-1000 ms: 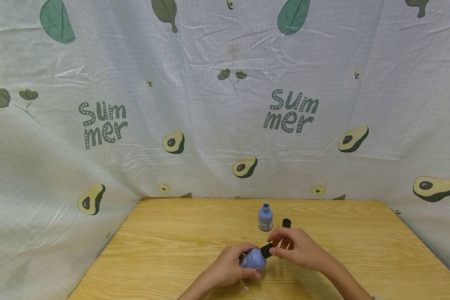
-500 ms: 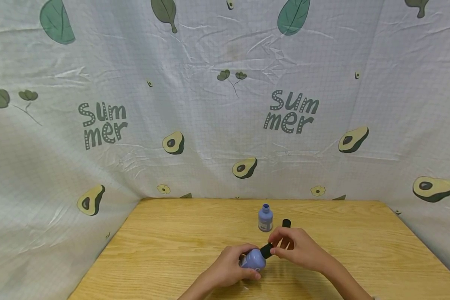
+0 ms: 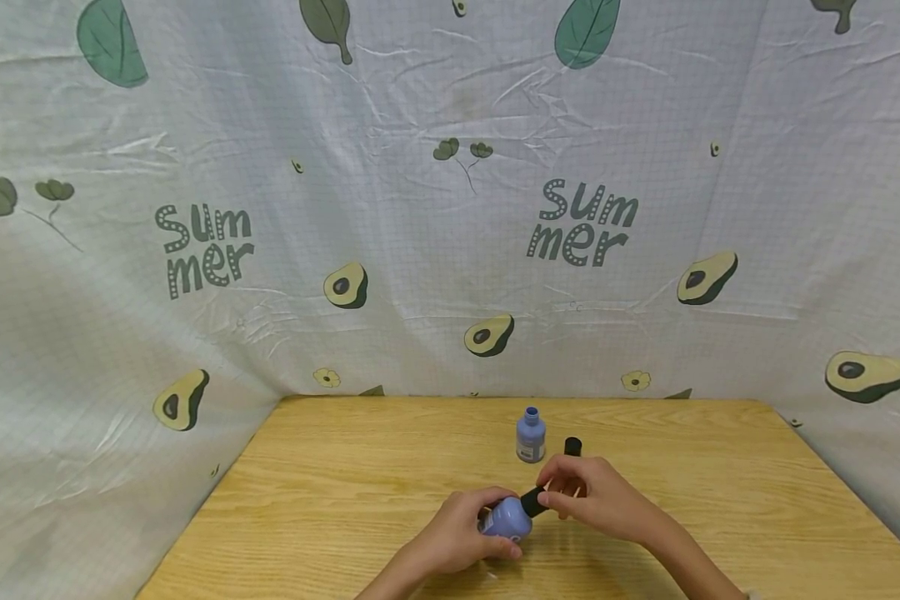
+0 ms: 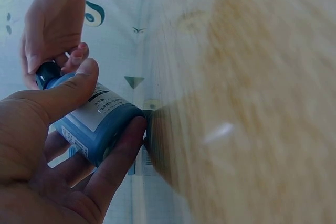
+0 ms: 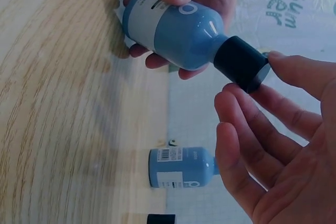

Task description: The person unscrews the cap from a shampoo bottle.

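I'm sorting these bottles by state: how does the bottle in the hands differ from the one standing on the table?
The held bottle lies tilted, off the table, gripped by the left hand; the far bottle stands upright, untouched. The held bottle wears its black cap, which the right hand pinches; the far bottle is uncapped, a loose cap beside it. Both are blue with white labels.

— What is found in the way near the middle of the table [image 3: 330, 500]?

— The space just behind the right hand [image 3: 596, 500] is taken by an uncapped blue bottle [image 3: 531, 435] and a loose black cap [image 3: 572, 447], set close together with only a narrow gap between them.

— And where can a hand be passed?

— Bare wood is seen to the left of the left hand [image 3: 457, 537] and to the right of the right hand. Passage at the back and sides is closed off by the printed cloth [image 3: 420, 250].
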